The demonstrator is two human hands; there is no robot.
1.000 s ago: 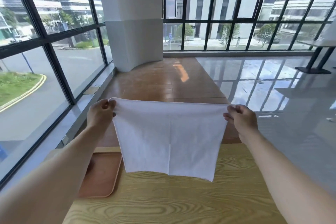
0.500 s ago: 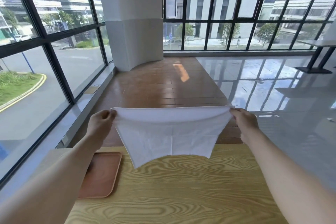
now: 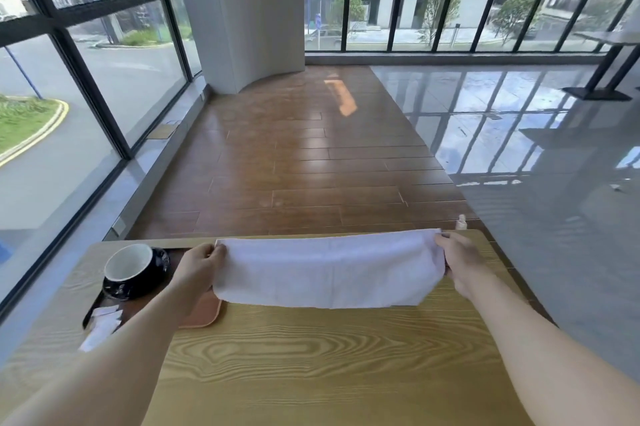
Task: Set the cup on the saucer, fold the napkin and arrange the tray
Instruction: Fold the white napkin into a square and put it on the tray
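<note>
Looking through the head view, I am seeing both forearms reaching up from the bottom corners of the frame toward its middle. The left hand [image 3: 199,264] is pinching the left end of the white napkin [image 3: 325,270], fingers curled around the cloth's edge. The right hand [image 3: 462,264] is gripping the right end in the same way, thumb on top. One napkin is stretching between them as a folded, wide band, sagging slightly, its lower fold lying at or just over the wooden table [image 3: 311,363]; I cannot tell whether it is touching.

At the lower left of the frame, one cup [image 3: 129,263], white inside, is sitting on one dark saucer [image 3: 138,282]. Both are resting on one brown tray [image 3: 202,313], whose near right corner is showing beneath the left wrist. Two small white packets [image 3: 100,325] are lying at the tray's near left edge, one hanging over onto the table. One small pale bottle top [image 3: 461,222] is peeking up behind the table's far edge, right of centre.
</note>
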